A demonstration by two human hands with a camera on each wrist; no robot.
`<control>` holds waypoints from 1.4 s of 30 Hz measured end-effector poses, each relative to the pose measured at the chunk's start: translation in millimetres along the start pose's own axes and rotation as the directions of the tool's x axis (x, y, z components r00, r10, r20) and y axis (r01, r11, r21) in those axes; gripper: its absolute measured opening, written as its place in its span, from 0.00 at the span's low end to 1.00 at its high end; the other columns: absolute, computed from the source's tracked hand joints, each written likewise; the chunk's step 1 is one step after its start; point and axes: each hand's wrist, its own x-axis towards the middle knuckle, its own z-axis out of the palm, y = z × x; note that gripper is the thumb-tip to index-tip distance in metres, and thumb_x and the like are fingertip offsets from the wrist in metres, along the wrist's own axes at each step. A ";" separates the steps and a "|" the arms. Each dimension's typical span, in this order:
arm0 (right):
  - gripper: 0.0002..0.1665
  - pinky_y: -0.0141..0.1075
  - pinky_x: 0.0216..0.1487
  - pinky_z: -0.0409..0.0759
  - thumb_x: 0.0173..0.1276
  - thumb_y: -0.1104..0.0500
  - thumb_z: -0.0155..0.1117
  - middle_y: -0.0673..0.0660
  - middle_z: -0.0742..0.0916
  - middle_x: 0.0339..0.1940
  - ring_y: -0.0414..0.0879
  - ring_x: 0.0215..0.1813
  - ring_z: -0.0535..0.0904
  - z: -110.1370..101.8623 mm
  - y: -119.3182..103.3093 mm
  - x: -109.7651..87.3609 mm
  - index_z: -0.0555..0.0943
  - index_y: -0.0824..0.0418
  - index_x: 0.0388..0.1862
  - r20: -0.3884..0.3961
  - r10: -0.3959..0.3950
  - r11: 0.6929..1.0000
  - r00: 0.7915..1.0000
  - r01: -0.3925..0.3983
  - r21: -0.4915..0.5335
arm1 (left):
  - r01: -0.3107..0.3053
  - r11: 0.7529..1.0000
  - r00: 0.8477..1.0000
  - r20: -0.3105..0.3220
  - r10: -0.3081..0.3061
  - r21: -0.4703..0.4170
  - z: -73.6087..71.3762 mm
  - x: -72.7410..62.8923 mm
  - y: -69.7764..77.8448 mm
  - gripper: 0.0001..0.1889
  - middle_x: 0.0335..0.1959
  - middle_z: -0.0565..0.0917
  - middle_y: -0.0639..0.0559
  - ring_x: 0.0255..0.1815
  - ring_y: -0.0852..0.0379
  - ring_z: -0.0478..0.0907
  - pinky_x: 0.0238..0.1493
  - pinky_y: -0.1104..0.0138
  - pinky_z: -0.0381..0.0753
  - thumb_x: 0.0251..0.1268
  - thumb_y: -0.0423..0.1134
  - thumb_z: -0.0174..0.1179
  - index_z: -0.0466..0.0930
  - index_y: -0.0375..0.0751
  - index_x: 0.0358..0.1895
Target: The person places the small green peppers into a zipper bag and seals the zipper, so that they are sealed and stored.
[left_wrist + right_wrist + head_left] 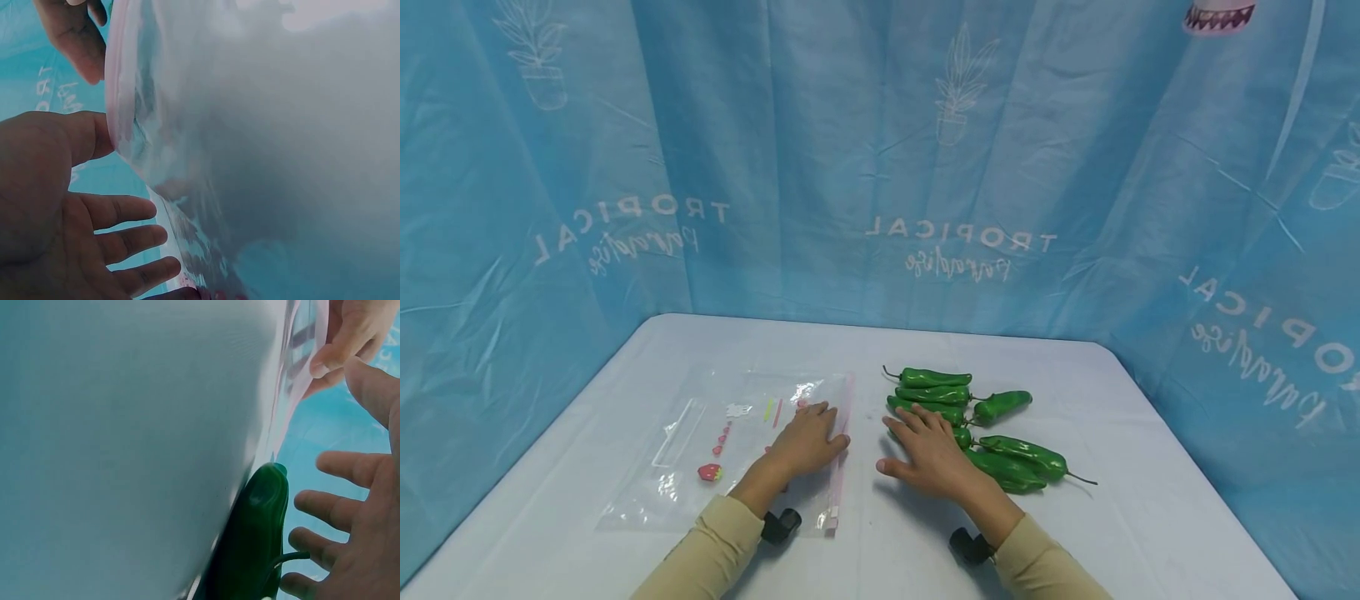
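A clear plastic zipper bag (pixel 647 496) with small strawberry prints lies flat on the left of the table, its pink zip edge (pixel 848 396) facing the middle. My left hand (pixel 807 442) is over the right part of the bag near that edge, fingers extended and spread. In the left wrist view, its thumb (pixel 90 134) comes right up to the pink edge. My right hand (pixel 932 457) hovers with spread fingers at the left side of several green peppers (pixel 1003 406), partly covering some. The right wrist view has a pepper (pixel 253 531) beside its fingertips, with nothing gripped.
The peppers lie in a loose group on the white table (pixel 1150 533), some with long stems pointing outward. A blue printed curtain (pixel 820 167) encloses the back and sides. A black wrist camera (pixel 781 526) sits under each forearm, close over the tabletop.
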 end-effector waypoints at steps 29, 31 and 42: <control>0.39 0.58 0.72 0.54 0.64 0.33 0.53 0.55 0.67 0.73 0.57 0.76 0.56 6.8 -9.7 23.4 0.65 0.49 0.70 0.089 -0.052 0.999 0.995 0.053 -0.010 | 0.020 0.991 1.000 0.000 -0.021 -0.132 -2.9 -2.0 -6.7 0.25 0.66 0.69 0.34 0.70 0.36 0.61 0.69 0.45 0.60 0.67 0.45 0.52 0.70 0.32 0.62; 0.39 0.58 0.72 0.55 0.64 0.33 0.53 0.55 0.67 0.73 0.57 0.76 0.56 7.7 -10.7 24.9 0.65 0.49 0.70 0.093 -0.054 0.998 0.994 0.055 -0.013 | 0.014 0.990 1.000 -0.003 -0.015 -0.142 -2.8 -2.0 -8.3 0.25 0.66 0.69 0.34 0.69 0.35 0.62 0.69 0.45 0.60 0.67 0.45 0.52 0.71 0.32 0.61; 0.39 0.57 0.73 0.54 0.64 0.32 0.53 0.54 0.67 0.73 0.56 0.76 0.54 10.9 -16.5 32.6 0.65 0.48 0.70 0.131 -0.035 0.999 0.991 0.039 -0.026 | -0.028 0.975 0.999 -0.023 0.023 -0.222 -6.1 -4.3 -13.1 0.22 0.64 0.70 0.31 0.68 0.34 0.64 0.68 0.45 0.61 0.67 0.40 0.52 0.73 0.28 0.58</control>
